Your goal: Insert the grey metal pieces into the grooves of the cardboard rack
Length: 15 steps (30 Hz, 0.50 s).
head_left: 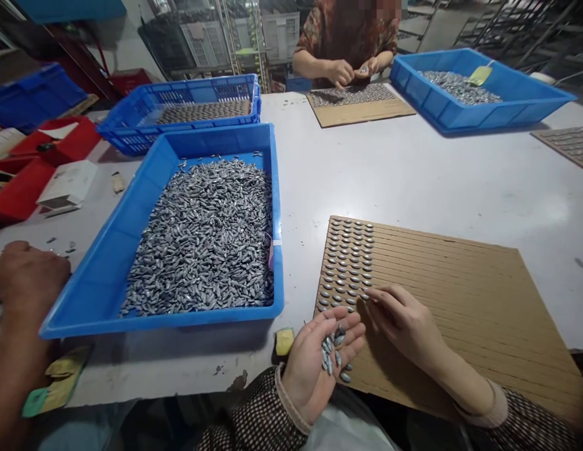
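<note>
- The left hand is turned palm up, fingers loosely spread, cradling a small heap of loose grey pieces above the near left corner of the cardboard sheet
- The right hand has thumb and forefinger pinched together on a single grey piece, at the right edge of the laid rows; whether that piece touches the cardboard, I cannot tell
- Those rows run along the left side of the sheet, four pieces across, and the rest of its ridged surface stretches away to the right
- A blue tray stands on the table left of the sheet, with a broad pile of the same pieces inside
- A yellow block lies near the tray's near right corner, just beside the left hand
- At far left, a co-worker's hand rests by the tray
- Across the table another person works with both hands over a second cardboard sheet, beside another blue tray of pieces
</note>
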Each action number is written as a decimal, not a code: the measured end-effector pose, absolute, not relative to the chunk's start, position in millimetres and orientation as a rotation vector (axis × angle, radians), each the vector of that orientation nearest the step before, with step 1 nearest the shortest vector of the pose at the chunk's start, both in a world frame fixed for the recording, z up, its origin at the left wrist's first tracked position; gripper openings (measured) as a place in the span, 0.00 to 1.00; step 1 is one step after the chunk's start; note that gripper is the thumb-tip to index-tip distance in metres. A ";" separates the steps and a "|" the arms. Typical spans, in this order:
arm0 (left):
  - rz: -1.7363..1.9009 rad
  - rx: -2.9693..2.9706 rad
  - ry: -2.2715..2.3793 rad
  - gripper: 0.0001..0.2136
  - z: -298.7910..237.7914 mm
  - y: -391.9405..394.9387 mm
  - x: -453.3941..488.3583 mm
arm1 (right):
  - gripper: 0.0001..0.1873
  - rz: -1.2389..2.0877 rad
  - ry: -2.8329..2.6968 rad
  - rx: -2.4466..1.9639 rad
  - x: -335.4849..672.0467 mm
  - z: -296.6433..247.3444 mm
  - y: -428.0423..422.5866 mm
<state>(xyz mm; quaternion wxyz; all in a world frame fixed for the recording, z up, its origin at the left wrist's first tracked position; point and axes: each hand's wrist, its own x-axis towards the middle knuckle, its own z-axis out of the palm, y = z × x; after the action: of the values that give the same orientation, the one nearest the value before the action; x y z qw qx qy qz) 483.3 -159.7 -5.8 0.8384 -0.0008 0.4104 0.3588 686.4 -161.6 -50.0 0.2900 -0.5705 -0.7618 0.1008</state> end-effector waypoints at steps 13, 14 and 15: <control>0.841 -0.024 0.830 0.12 -7.4 -158.2 493.6 | 0.08 0.960 -1.623 -1.311 654.2 -21.3 -184.6; 0.847 -0.022 0.842 0.12 -6.6 -157.3 491.5 | 0.07 1.037 -1.535 -1.326 657.0 -21.4 -185.8; 0.850 -0.015 0.854 0.12 -5.5 -156.4 489.2 | 0.07 1.101 -1.451 -1.342 660.0 -21.4 -186.7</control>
<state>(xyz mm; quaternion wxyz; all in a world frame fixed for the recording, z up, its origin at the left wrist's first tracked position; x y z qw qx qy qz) 489.2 -156.4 -5.5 0.8239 -0.0069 0.4017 0.3997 660.0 -186.7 -21.4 0.4255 -0.5369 -0.5803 0.4403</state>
